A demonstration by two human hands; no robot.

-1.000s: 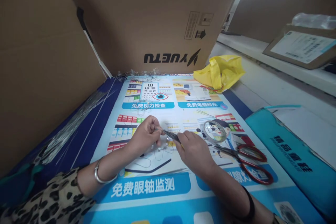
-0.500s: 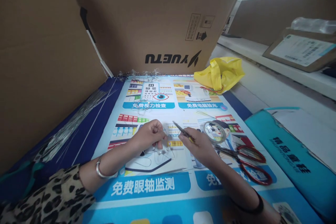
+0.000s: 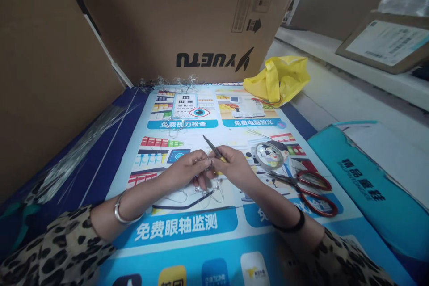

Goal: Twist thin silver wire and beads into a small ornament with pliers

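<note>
My left hand [image 3: 187,167] is closed in a pinch over the middle of the sheet. Its fingers hold thin wire strung with clear beads [image 3: 217,184], which hangs in loops below. My right hand [image 3: 236,167] grips a slim pointed metal tool [image 3: 212,145], with its tip slanting up to the left. The tool's handle is mostly hidden in the palm, so its exact kind is unclear. Both sets of fingertips meet at the wire. To the right lie red-handled scissors [image 3: 313,190], near a round clear dish [image 3: 269,155].
A printed sheet [image 3: 231,228] covers the blue table. Cardboard walls [image 3: 187,18] stand behind and left. A bundle of wires [image 3: 80,156] and green-handled pliers [image 3: 23,214] lie left. A yellow bag [image 3: 281,80] sits at the back, a teal box [image 3: 355,187] at right. Beaded wire pieces [image 3: 177,81] lie behind.
My right hand has moved left with the pointed tool, and its fingers now meet those of my left hand at the beaded wire. The view has shifted slightly.
</note>
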